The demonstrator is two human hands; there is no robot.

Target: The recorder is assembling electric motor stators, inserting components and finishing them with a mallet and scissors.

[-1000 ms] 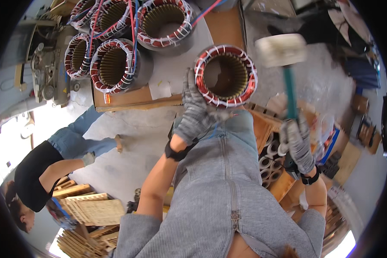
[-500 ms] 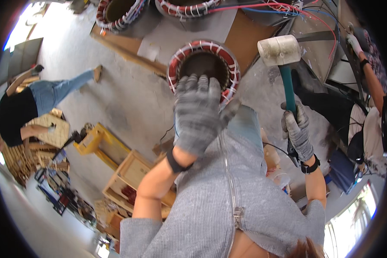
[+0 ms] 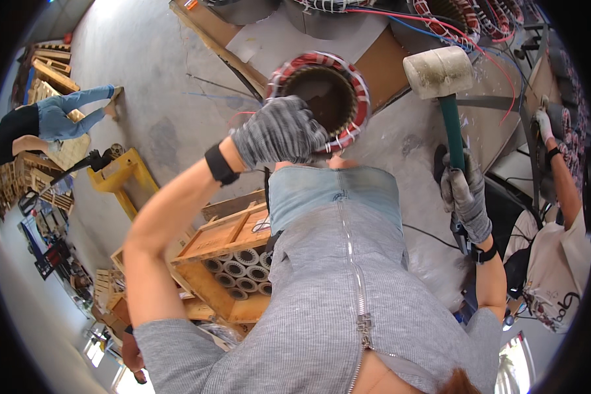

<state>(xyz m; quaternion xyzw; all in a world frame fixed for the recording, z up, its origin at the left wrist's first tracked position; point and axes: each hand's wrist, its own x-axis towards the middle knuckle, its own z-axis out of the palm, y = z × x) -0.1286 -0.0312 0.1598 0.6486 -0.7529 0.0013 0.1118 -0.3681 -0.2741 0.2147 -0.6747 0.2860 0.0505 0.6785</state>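
A motor stator [image 3: 357, 92], ring-shaped with red windings bound in white lacing, stands in front of me at the near edge of a cardboard-covered surface. My left hand [image 3: 280, 131], in a grey knit glove, is closed over its near-left rim, fingers curled toward the bore; the fingertips are partly hidden. On the right, my gloved right hand [image 3: 467, 200] is wrapped round the green handle of a mallet [image 3: 438, 72]. The mallet's pale, scuffed head points up, apart from the stator.
More wound stators [image 3: 440, 16] stand at the back, with red and blue leads trailing. White sheeting [image 3: 269, 43] covers some cardboard. A wooden crate [image 3: 197, 279] of metal cores and a yellow pallet jack [image 3: 121, 177] are left. One person [image 3: 551, 243] works at right, another [image 3: 46, 121] is far left.
My left hand has gone from lying flat over the stator's near side to a curled grip on its left rim. The mallet remains in my right hand. My view has shifted.
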